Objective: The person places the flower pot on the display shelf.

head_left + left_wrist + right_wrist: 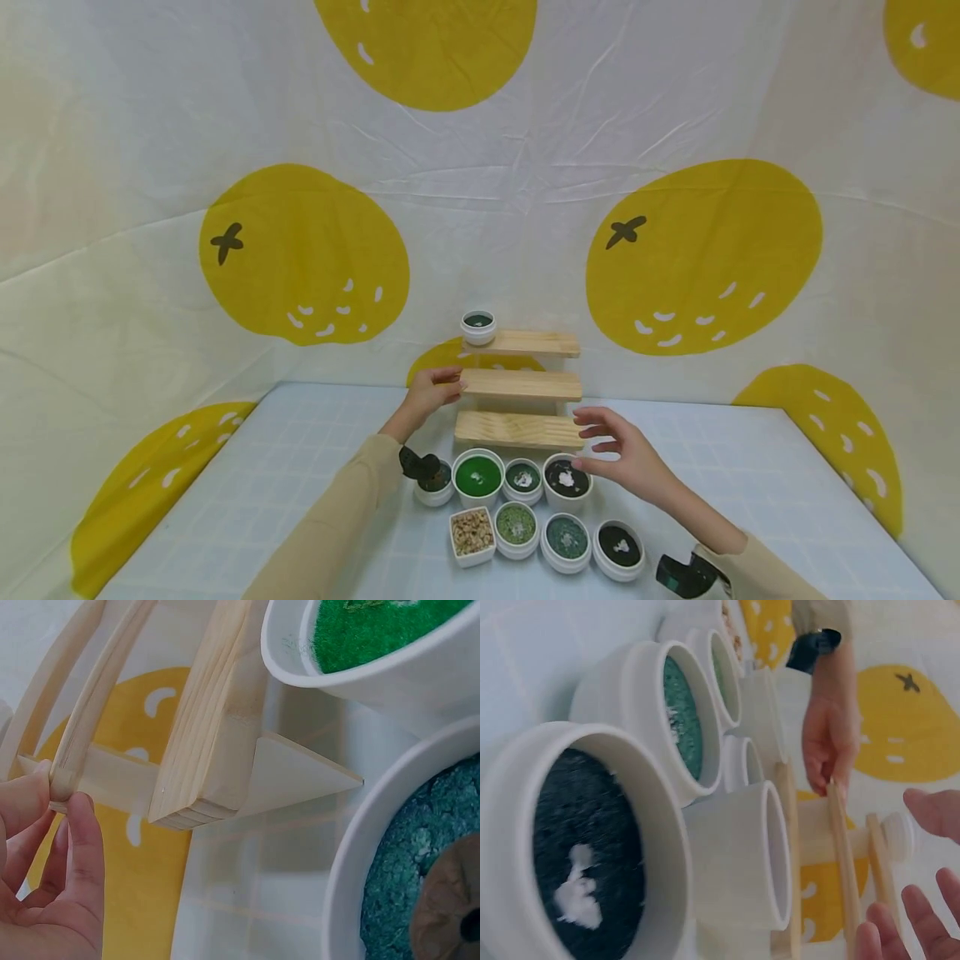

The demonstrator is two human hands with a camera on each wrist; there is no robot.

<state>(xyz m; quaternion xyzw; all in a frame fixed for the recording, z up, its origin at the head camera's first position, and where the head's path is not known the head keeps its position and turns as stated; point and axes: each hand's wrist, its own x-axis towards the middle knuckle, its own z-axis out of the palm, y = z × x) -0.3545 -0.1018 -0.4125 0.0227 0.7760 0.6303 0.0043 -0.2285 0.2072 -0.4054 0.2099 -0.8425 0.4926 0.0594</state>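
Observation:
A three-tier wooden stand rises at the back of the table, with a top board (536, 343), a middle board (521, 384) and a bottom board (517, 430). My left hand (423, 402) pinches the left end of the middle board between thumb and fingers, plain to see in the left wrist view. Beside the right end of the bottom board, my right hand (626, 457) is spread with fingers apart, holding nothing. Its fingertips hover near a white pot with dark filling (564, 500). One small white pot (478, 335) sits on the top board's left end.
In front of the stand, several white pots crowd together, among them a bright green one (478, 477), a teal one (566, 540) and a dark one (618, 550). A square white dish (473, 557) holds tan bits. Behind hangs a cloth (495, 225) with yellow fruit prints.

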